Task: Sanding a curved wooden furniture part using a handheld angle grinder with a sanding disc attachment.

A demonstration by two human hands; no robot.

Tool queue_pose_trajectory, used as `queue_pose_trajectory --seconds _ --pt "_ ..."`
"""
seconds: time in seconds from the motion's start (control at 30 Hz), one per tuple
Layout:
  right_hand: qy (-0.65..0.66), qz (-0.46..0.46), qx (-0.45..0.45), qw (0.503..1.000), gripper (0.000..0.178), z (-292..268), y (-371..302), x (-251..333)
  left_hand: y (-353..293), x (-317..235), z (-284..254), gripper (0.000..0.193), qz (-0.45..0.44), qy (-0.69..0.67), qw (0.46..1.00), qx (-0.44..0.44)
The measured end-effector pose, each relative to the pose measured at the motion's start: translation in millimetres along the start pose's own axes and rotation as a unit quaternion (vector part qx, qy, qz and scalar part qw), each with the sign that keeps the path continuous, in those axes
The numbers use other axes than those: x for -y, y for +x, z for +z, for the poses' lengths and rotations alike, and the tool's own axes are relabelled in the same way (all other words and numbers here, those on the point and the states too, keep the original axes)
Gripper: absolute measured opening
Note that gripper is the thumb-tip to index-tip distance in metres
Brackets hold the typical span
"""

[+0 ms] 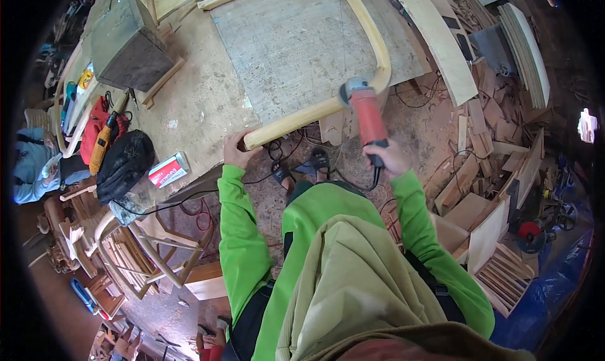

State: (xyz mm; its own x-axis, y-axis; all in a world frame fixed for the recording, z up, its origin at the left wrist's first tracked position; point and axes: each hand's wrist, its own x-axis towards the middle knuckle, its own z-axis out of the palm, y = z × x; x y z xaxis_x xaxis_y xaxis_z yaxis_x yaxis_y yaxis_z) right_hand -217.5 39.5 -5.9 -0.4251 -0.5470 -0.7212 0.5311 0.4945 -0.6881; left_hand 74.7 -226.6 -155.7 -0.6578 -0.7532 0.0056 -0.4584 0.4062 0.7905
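Note:
A curved pale wooden frame piece (296,119) lies across the bench, its near end jutting past the edge. My left hand (237,149) grips that end, fingers wrapped round the wood. In my right hand (392,159) is a red angle grinder (368,115), held by the rear of its body. The grinder's grey head rests on or just over the wood near the bend; whether the disc touches I cannot tell. A black cord runs from the grinder's back end toward the floor.
A grey board (283,52) covers part of the workbench (189,118). At left are a wooden block (129,46), an orange-yellow power tool (101,143), a black bag (128,162) and a red-white box (168,170). Wood offcuts (457,184) pile up at right. Another person (38,165) sits far left.

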Motion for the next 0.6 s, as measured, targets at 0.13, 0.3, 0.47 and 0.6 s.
queue_pose_trajectory --seconds 0.13,0.3,0.47,0.6 --pt "-0.016 0.023 0.066 0.997 0.02 53.6 -22.6 -14.1 2.2 -1.7 -0.8 0.057 0.011 0.005 1.0 0.006" --pt "-0.055 0.043 0.135 0.988 0.025 94.8 -24.4 -21.1 0.8 8.3 5.4 0.057 -0.004 -0.012 1.0 0.002" --pt "-0.033 0.025 0.1 0.994 0.022 64.5 -23.6 -23.3 1.3 3.0 2.7 0.056 -0.004 -0.01 1.0 -0.006" --pt "-0.044 0.011 0.067 0.997 0.019 39.0 -24.1 -8.3 1.3 0.7 -1.3 0.056 0.011 0.009 1.0 0.004"
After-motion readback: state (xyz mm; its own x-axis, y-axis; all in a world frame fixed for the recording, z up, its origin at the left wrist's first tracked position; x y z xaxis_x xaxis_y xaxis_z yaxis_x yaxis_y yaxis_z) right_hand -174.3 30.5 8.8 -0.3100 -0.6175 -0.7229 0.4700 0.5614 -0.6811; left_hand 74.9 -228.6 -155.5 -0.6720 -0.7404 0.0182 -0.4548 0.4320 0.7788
